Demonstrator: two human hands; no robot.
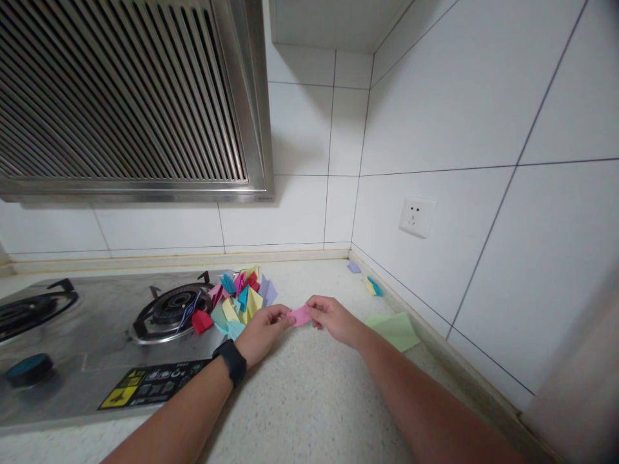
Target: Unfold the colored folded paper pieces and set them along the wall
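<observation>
Between my two hands is a small folded piece of pink paper (300,315), held above the speckled countertop (309,386). My left hand (264,332), with a dark watch on its wrist, pinches the paper's left end. At the right end, the fingers of my right hand (333,317) are closed on it. Just left of my left hand lies a pile of folded coloured papers (251,304) in yellow, blue, red, pink and purple. A light green paper sheet (395,330) rests on the counter, partly hidden behind my right forearm.
A steel gas stove (106,361) with a black burner (180,306) and a knob (29,370) occupies the left. The range hood (145,190) hangs above it. Small purple paper (354,267) and a blue-yellow paper (373,287) lie along the right wall, below a socket (418,218).
</observation>
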